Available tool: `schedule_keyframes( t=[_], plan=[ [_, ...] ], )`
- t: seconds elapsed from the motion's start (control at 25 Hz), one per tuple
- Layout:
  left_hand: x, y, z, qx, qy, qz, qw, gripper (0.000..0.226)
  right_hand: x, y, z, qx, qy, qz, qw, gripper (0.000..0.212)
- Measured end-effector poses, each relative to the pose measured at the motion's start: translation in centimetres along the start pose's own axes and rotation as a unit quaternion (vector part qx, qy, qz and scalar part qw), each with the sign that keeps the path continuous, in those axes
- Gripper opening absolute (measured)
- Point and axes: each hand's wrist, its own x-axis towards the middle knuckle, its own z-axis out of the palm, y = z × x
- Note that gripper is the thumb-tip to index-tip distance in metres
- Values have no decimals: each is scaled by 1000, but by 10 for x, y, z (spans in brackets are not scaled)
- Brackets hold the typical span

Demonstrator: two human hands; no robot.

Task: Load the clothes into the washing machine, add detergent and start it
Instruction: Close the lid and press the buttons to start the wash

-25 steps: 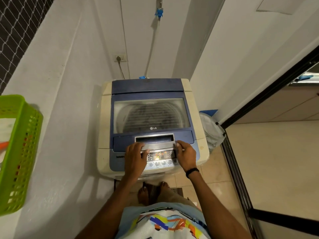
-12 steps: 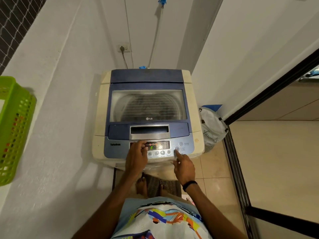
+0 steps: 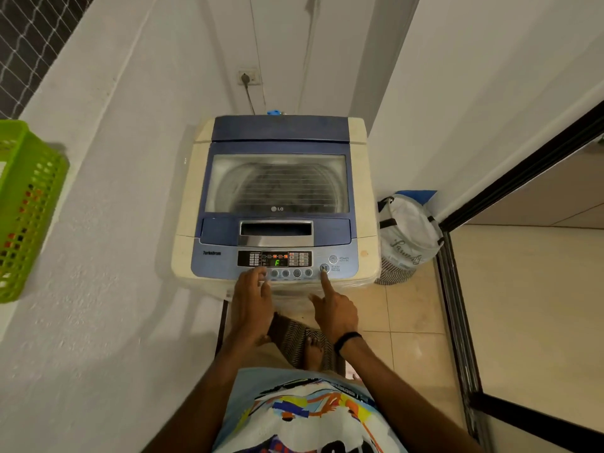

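Right hand point(image 3: 336, 310), index finger extended, others curled, touches the start/pause button point(image 3: 324, 268). Left hand point(image 3: 253, 305), fingers loosely spread, rests at the panel's front edge. Washing machine point(image 3: 277, 204) beyond, lid closed, display point(image 3: 275, 259) lit.

The drum's contents are blurred behind the lid window point(image 3: 277, 183). The small labels on the panel point(image 3: 274, 258) cannot be read. The leftmost button is covered by the left hand point(image 3: 253, 305). The green basket point(image 3: 27, 210) is cut off by the left edge.
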Motion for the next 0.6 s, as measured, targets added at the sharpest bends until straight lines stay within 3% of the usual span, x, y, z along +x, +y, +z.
schedule_keyframes(
  t=[0.12,0.6],
  plan=[
    [14,4,0,2,-1,24,1000,28,9,4,-6,-21,-11,7,1000,80],
    [41,0,-9,-9,-5,25,1000,29,4,-22,1,-135,-77,-35,987,82]
  ],
)
